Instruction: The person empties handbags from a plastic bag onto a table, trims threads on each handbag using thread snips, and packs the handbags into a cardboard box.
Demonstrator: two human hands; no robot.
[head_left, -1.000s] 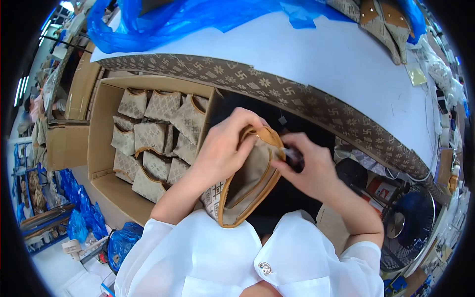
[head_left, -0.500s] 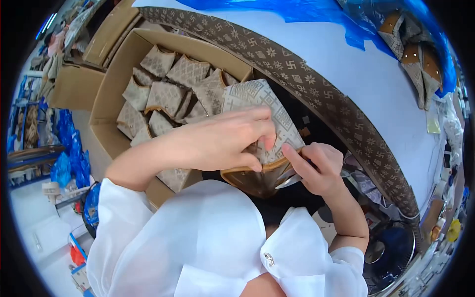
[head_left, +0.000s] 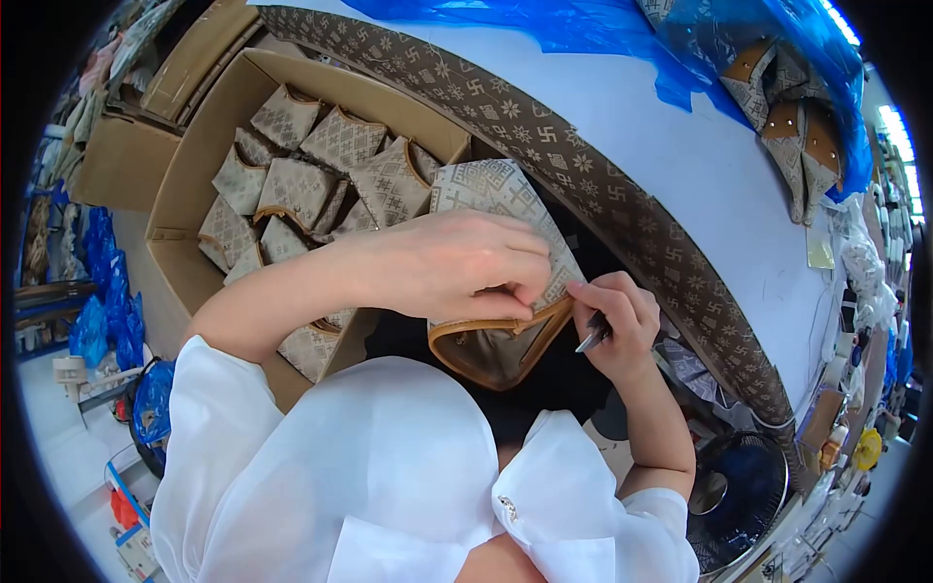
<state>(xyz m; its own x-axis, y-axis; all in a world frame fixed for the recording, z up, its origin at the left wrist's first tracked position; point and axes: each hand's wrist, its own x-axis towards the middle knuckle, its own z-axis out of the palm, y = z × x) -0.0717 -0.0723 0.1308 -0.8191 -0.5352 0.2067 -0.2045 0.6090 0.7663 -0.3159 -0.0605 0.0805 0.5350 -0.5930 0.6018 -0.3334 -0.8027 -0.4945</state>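
Observation:
A beige patterned fabric pouch with brown edging is held in front of my chest, its open mouth facing me and its dark lining showing. My left hand is closed on the pouch's near edge, thumb at the trim and fingers curled above it. At the right corner of the mouth, my right hand pinches the trim between thumb and forefinger. Tucked in that same hand are thread snips, dark-handled with a silver tip pointing down-left; the fingers partly hide them.
To the left stands a cardboard box holding several similar pouches. A table with a curved edge covered in brown patterned material runs across the right. Blue plastic sheeting and more patterned pieces lie on it. A round black fan is at lower right.
The snips' blade has come away from the pouch's mouth and now rests back in my right hand. The mouth shows wider open. My left fingers have closed down nearer the trim.

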